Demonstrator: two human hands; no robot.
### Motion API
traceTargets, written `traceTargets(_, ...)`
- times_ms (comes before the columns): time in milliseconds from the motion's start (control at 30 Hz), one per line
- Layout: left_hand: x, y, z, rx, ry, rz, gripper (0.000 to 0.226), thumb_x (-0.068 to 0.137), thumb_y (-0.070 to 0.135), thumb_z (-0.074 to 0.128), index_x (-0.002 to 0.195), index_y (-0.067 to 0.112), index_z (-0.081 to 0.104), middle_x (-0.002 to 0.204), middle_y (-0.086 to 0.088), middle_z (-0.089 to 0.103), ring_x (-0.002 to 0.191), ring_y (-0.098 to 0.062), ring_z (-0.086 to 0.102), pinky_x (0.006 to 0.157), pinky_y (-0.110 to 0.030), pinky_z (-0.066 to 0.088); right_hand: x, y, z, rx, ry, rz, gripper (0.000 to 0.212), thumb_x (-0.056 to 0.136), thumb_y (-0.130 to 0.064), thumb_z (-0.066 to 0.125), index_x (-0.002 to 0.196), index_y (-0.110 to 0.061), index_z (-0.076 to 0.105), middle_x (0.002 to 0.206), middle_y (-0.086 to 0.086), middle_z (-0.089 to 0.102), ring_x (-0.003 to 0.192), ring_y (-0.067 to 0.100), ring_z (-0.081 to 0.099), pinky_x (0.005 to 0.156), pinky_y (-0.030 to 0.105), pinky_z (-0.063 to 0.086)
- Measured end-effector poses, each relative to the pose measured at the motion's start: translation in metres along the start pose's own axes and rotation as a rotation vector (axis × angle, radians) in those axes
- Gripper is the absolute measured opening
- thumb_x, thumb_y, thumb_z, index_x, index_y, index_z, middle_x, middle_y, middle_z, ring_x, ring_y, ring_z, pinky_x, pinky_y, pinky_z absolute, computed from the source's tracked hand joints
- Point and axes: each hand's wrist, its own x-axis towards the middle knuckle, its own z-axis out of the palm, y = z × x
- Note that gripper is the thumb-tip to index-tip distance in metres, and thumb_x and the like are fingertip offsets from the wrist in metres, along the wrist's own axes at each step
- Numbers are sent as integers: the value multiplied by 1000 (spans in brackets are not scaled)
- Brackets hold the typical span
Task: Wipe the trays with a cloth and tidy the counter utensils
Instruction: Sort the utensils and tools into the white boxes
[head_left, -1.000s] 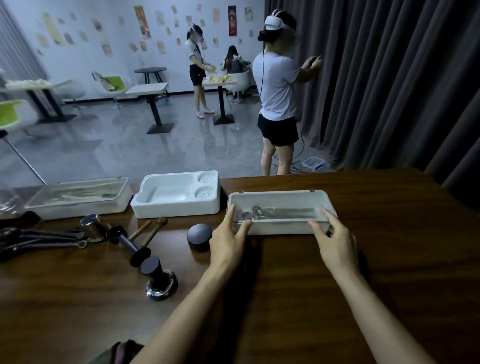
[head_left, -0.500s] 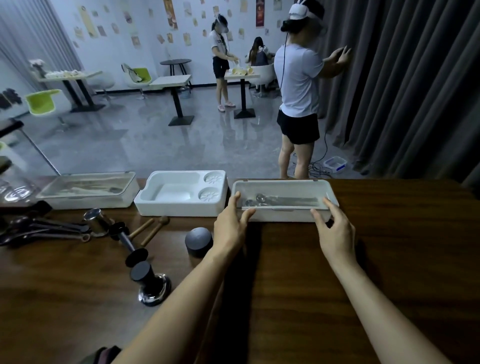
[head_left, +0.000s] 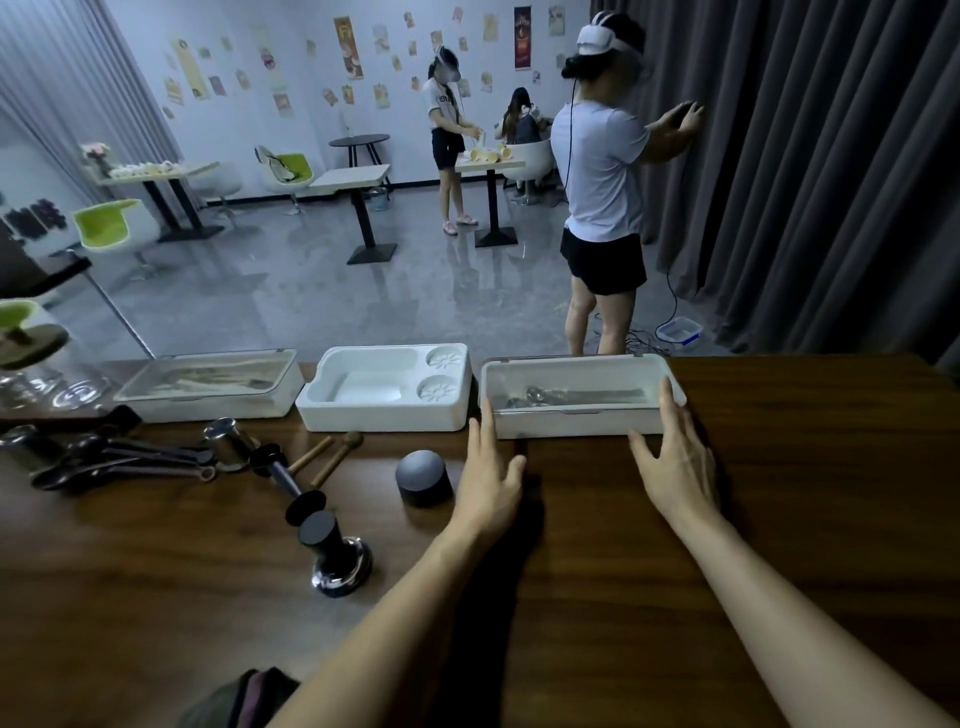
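Three white trays line the far edge of the dark wooden counter. The right one is a lidded cutlery box (head_left: 571, 421) with metal spoons under its clear lid. My left hand (head_left: 491, 478) lies open with a fingertip at the box's left front corner. My right hand (head_left: 675, 462) is open too, its fingers reaching the box's right front edge. An open white foam tray (head_left: 384, 415) with two round wells sits in the middle. A second lidded box (head_left: 208, 387) stands at the left.
Loose utensils lie left of my hands: a dark round knob (head_left: 423, 478), a black tamper on a metal base (head_left: 337, 564), wooden-handled tools (head_left: 324, 457), a steel cup (head_left: 228, 441), dark spoons (head_left: 119, 462). A person (head_left: 605, 187) stands just beyond the counter by grey curtains. A cloth bundle (head_left: 249, 696) shows at the bottom edge.
Both hands pushed the lidded cutlery box away to the counter's far edge, in line with the foam tray. The hands now sit looser at its front corners.
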Motion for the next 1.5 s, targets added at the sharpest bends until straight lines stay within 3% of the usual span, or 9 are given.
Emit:
traceTargets(100,-32,-4,-11,-37,-33,26,93,99,20,62,163,36,-3,169,15,6,155,-4,6,125,-27,10,-9,-6,-2,-12,-5,25,88,96,-33,60,157,-40,-4,162,16,19,125,42,51,94,51,48)
traceTargets(267,-81,-17,-43,-73,-88,-19,79,101,30,60,162,41,10,164,24,19,144,10,16,115,-13,15,-48,-30,0,86,73,243,77,99,-34,55,158,-37,7,167,8,0,149,37,20,112,56,31)
traceTargets(400,-114,-28,-72,-123,-148,-36,70,102,36,56,160,46,17,162,20,31,146,1,29,121,-27,26,-98,-68,16,169,90,184,65,100,-32,55,157,-32,24,167,0,2,151,29,17,116,51,29)
traceTargets(667,-162,-46,-133,-192,-214,16,72,101,40,57,157,53,15,162,13,34,148,1,29,123,-33,28,-179,-167,59,267,-78,19,49,99,-32,58,146,-31,47,164,-4,22,146,18,29,110,29,28)
traceTargets(800,-179,-51,-159,-244,-226,52,63,102,37,58,153,54,26,151,23,44,139,9,39,119,-33,37,-195,-197,75,349,-149,-18,47,99,-33,58,145,-32,49,160,-6,30,146,14,30,116,36,31)
traceTargets(967,-195,-46,-200,-252,-118,127,25,103,29,58,123,43,67,118,20,71,115,0,64,100,-34,54,-178,-214,82,399,-209,-11,47,98,-36,58,145,-32,50,156,-5,38,143,14,36,117,42,35)
traceTargets(1167,-154,-49,-249,-477,189,61,19,101,10,59,109,20,72,91,-4,76,79,-17,72,65,-27,57,-132,-222,87,422,-207,26,50,98,-36,58,146,-26,48,154,-2,43,141,16,40,116,43,36)
traceTargets(1433,-62,-66,-255,-304,292,39,29,100,21,62,128,29,63,117,12,68,110,-1,64,85,-16,52,-78,-236,106,347,-214,-19,55,101,-34,55,152,-20,38,157,0,35,144,17,31,107,23,25)
traceTargets(1500,-43,-79,-252,-274,281,18,35,98,27,63,133,29,61,124,13,66,116,0,61,98,-27,52,-70,-235,113,331,-228,13,57,101,-38,54,154,-26,35,163,4,22,150,21,21,114,30,22)
